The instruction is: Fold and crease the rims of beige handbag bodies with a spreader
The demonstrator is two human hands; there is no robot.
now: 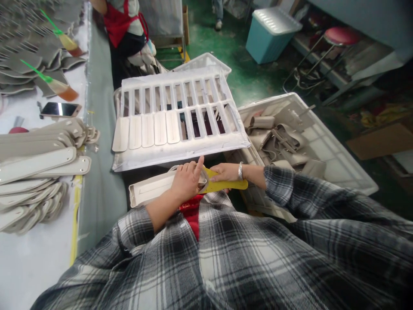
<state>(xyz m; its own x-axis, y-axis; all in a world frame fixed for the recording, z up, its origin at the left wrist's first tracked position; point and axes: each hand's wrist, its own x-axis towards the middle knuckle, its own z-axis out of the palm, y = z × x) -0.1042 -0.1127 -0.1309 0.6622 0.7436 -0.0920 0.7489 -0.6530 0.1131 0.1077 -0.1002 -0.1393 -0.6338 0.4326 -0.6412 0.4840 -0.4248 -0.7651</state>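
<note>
In front of my body lies a beige leather bag piece (151, 190), long and boxy with a slit along its face. My left hand (187, 181) grips it near its right end, fingers over the top and one digit pointing up. My right hand (226, 172) holds a flat yellow tool (234, 185) whose left end meets the open end of the bag piece. How far the tool reaches inside is hidden. Just beyond stands a white slotted rack (180, 150), with several beige panels (148, 131) lying in a row over its front-left slots.
Stacked beige straps (38, 161), a phone (61, 109) and two glue brushes (60, 88) lie on the left table. A white crate (342, 168) of beige bag parts (284, 144) stands at right. Behind are another person (125, 26), a blue bin (269, 36) and a red stool (342, 36).
</note>
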